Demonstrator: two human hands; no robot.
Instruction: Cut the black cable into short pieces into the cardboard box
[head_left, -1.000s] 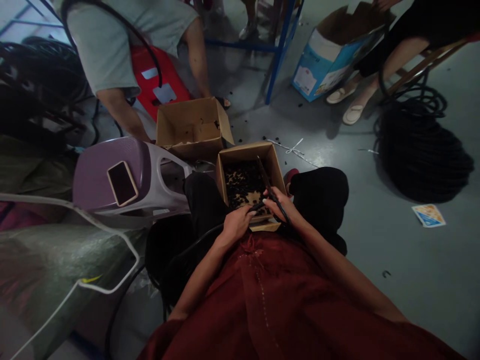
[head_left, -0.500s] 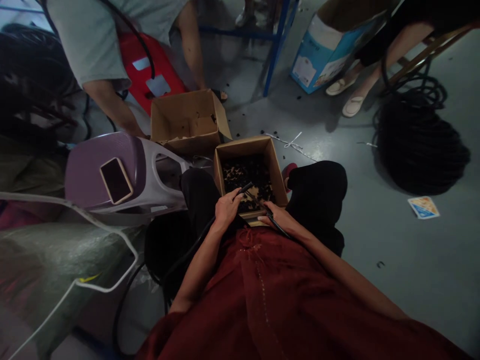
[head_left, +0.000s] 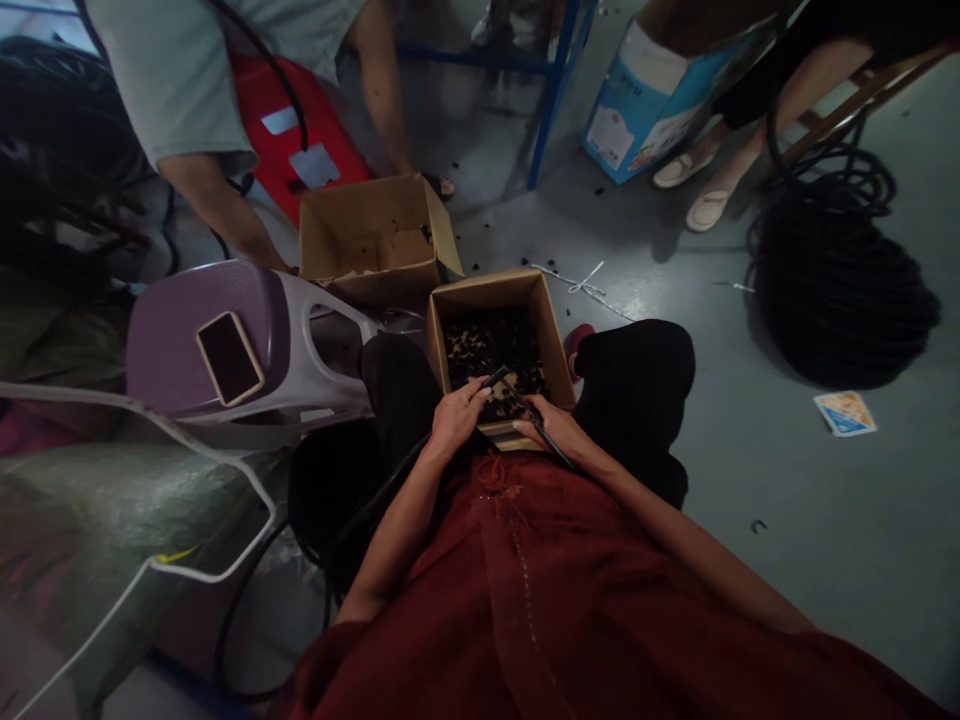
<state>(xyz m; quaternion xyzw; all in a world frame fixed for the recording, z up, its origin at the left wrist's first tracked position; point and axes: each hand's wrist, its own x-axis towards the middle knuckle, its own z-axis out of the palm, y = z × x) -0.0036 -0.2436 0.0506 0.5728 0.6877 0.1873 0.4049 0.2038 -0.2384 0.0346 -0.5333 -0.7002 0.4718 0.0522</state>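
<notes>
Head view: the left hand [head_left: 457, 420] and right hand [head_left: 551, 432] are both closed on a thin black cable [head_left: 534, 408], which slants over the near edge of a cardboard box [head_left: 480, 291]. The box is filled with small black bits [head_left: 487, 345]. Just past its far edge stands a second cardboard box [head_left: 375, 240], nearly bare inside. A phone [head_left: 230, 357] lies on a lilac plastic stool [head_left: 165, 340] to the left, and a coil of black cable [head_left: 840, 290] sits on the grey floor [head_left: 750, 620] to the right
</notes>
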